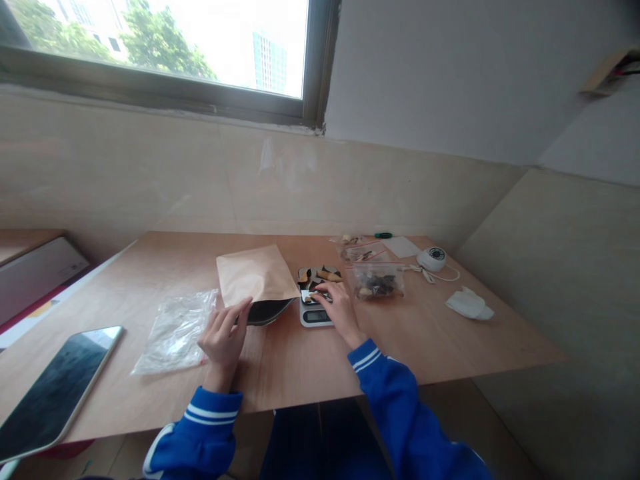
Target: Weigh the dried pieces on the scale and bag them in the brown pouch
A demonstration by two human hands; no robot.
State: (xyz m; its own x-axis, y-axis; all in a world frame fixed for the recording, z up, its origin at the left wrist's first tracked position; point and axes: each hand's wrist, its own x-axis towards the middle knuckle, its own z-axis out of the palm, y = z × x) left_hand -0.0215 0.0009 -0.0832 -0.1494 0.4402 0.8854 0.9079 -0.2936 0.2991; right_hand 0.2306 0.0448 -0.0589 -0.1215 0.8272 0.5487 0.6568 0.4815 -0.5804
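While the left hand [224, 338] pinches the open brown paper bag [257, 272], the right hand [338, 308], grip unclear, seems to be arranging dried brown pieces [329, 275] on the white rectangular scale [317, 324] right of the bag, needing a light touch next

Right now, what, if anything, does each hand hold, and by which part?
Left hand: the bag, by its near edge. Right hand: cannot tell.

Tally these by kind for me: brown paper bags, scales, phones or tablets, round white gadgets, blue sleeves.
Brown paper bag: 1
Scale: 1
Phone or tablet: 1
Round white gadget: 1
Blue sleeves: 2
Total: 6
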